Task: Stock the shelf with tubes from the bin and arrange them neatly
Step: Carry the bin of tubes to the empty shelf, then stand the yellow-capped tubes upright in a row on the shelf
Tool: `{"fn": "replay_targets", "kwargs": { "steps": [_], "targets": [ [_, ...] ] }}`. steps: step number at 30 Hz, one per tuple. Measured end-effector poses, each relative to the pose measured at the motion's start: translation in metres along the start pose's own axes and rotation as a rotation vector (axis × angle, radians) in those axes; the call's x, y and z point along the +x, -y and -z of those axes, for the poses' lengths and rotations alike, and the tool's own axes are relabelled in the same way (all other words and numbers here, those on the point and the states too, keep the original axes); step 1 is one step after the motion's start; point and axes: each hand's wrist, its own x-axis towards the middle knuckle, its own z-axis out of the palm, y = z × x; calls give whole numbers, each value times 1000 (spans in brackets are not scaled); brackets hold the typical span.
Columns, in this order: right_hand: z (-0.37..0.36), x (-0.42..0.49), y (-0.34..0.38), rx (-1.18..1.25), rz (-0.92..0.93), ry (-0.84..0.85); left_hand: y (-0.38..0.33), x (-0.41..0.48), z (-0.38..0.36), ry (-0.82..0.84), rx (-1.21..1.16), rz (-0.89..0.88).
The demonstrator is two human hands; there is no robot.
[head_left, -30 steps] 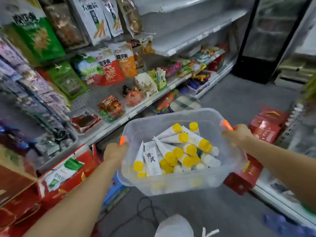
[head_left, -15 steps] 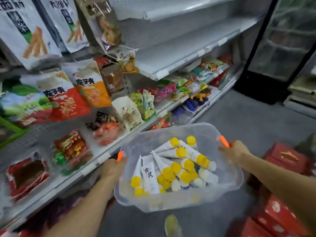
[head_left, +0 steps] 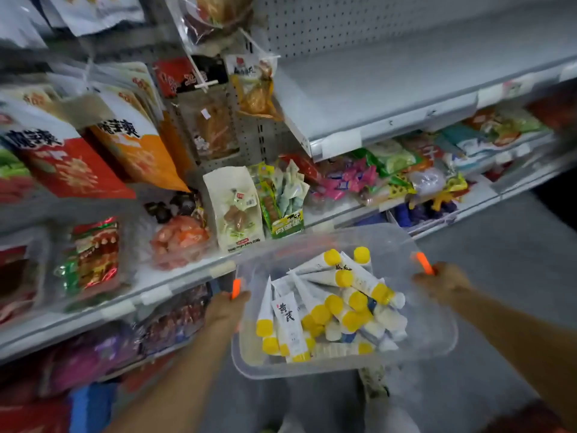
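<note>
The left hand (head_left: 226, 310) grips the left rim of the clear plastic bin (head_left: 437, 339) beside an orange latch (head_left: 236, 287). The right hand (head_left: 443, 281) grips the bin's right rim, curled around the other orange latch (head_left: 423, 263). Inside the bin, white tubes (head_left: 343, 307) with yellow caps lie in a loose, crossed heap. Just beyond the bin's far edge stand snack packets (head_left: 232, 210). Above and behind the bin runs a grey shelf (head_left: 374, 89).
</note>
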Motion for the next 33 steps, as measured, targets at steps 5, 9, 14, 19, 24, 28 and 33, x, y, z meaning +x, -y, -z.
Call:
{"fn": "replay_targets", "kwargs": {
  "steps": [5, 9, 14, 19, 24, 28, 33],
  "targets": [
    [-7, 111, 12, -51, 38, 108, -27, 28, -56, -76, -109, 146],
    [-17, 174, 20, -80, 78, 163, -35, 47, -93, -126, -208, 213],
    [-35, 222, 24, -113, 107, 159, -57, 68, -117, -250, -150, 242],
    [-37, 232, 28, -187, 130, 203, -61, 71, -129, -284, -212, 324],
    [-42, 203, 38, -526, 673, -140, -84, 37, -137, -401, -15, 226],
    [-64, 187, 47, -643, 938, 45, -109, 20, -173, -416, -9, -159],
    [-87, 182, 50, -689, 752, 261, -125, 45, -219, -93, -136, 88]
  ]
}}
